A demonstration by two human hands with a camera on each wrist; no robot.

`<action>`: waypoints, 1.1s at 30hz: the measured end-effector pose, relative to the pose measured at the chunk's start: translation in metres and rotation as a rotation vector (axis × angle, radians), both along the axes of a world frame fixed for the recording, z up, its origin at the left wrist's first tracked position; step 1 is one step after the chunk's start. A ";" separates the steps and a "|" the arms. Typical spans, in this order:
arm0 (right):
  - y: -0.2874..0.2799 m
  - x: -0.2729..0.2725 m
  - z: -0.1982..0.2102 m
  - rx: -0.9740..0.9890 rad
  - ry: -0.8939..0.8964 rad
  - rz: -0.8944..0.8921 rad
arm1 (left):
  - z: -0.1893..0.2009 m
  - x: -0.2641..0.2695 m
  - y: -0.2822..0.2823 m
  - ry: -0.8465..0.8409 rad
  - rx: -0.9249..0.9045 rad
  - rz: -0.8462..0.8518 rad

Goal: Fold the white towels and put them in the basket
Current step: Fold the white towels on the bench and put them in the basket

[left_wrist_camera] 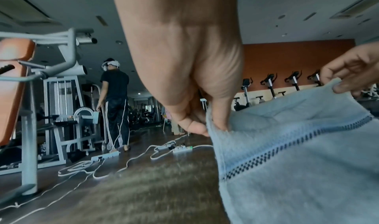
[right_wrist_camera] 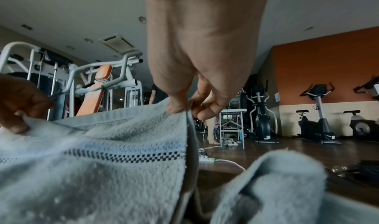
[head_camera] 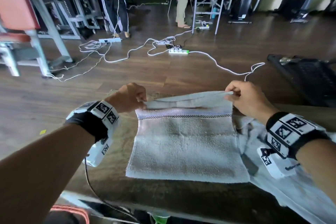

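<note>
A white towel [head_camera: 187, 145] with a dark checkered band lies flat on the dark table [head_camera: 163, 192]. Its far edge is lifted off the surface. My left hand [head_camera: 141, 99] pinches the far left corner, seen close up in the left wrist view, where my left hand [left_wrist_camera: 205, 127] grips the towel [left_wrist_camera: 297, 170]. My right hand [head_camera: 231, 94] pinches the far right corner; in the right wrist view my right hand [right_wrist_camera: 186, 110] holds the towel [right_wrist_camera: 102, 162] by its edge. More white towel cloth [head_camera: 291, 187] lies under my right forearm. A black basket [head_camera: 309, 78] sits at the right.
Beyond the table is wooden floor with white cables and power strips [head_camera: 179, 51]. Two people [head_camera: 116, 2] stand at the back among gym machines [head_camera: 36, 29]. A metal stand [head_camera: 209, 2] and exercise bikes [right_wrist_camera: 315, 114] are further off.
</note>
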State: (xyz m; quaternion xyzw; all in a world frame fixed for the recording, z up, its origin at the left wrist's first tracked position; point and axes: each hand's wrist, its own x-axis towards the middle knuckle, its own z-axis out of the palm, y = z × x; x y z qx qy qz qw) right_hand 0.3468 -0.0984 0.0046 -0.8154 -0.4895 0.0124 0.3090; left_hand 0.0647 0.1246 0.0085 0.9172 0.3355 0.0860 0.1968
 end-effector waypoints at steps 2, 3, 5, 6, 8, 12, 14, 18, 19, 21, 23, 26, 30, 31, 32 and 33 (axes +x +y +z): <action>-0.016 -0.006 0.019 0.057 0.009 0.001 | 0.022 -0.013 -0.009 -0.034 -0.029 -0.025; -0.026 -0.010 0.029 0.084 0.002 -0.003 | 0.035 -0.021 -0.016 -0.058 -0.039 -0.021; -0.048 -0.020 0.044 0.115 -0.008 -0.002 | 0.059 -0.037 -0.034 -0.106 -0.052 0.003; -0.059 -0.023 0.051 0.134 -0.006 -0.001 | 0.070 -0.045 -0.043 -0.135 -0.058 0.017; -0.080 -0.031 0.063 0.164 0.009 -0.007 | 0.090 -0.060 -0.064 -0.182 -0.068 0.058; -0.115 -0.047 0.075 0.250 0.037 -0.022 | 0.119 -0.084 -0.104 -0.266 -0.055 0.086; -0.131 -0.057 0.082 0.273 0.051 -0.037 | 0.129 -0.095 -0.121 -0.273 -0.042 0.069; -0.155 -0.077 0.091 0.267 0.038 -0.070 | 0.134 -0.110 -0.150 -0.302 0.046 0.014; -0.160 -0.081 0.091 0.269 0.031 -0.071 | 0.131 -0.111 -0.157 -0.289 0.076 -0.021; -0.169 -0.090 0.091 0.257 0.014 -0.066 | 0.124 -0.114 -0.170 -0.242 0.123 -0.085; -0.177 -0.096 0.088 0.220 -0.013 -0.045 | 0.117 -0.114 -0.176 -0.191 0.154 -0.120; -0.188 -0.103 0.086 0.177 -0.030 -0.009 | 0.112 -0.113 -0.180 -0.126 0.172 -0.124; -0.199 -0.107 0.089 0.166 -0.072 -0.014 | 0.118 -0.113 -0.182 -0.174 0.123 -0.064; -0.202 -0.108 0.090 0.169 -0.077 -0.019 | 0.120 -0.114 -0.182 -0.198 0.098 -0.038; -0.204 -0.107 0.091 0.170 -0.072 -0.018 | 0.122 -0.115 -0.183 -0.218 0.080 -0.023; -0.205 -0.106 0.092 0.166 -0.061 -0.013 | 0.123 -0.116 -0.182 -0.229 0.069 -0.018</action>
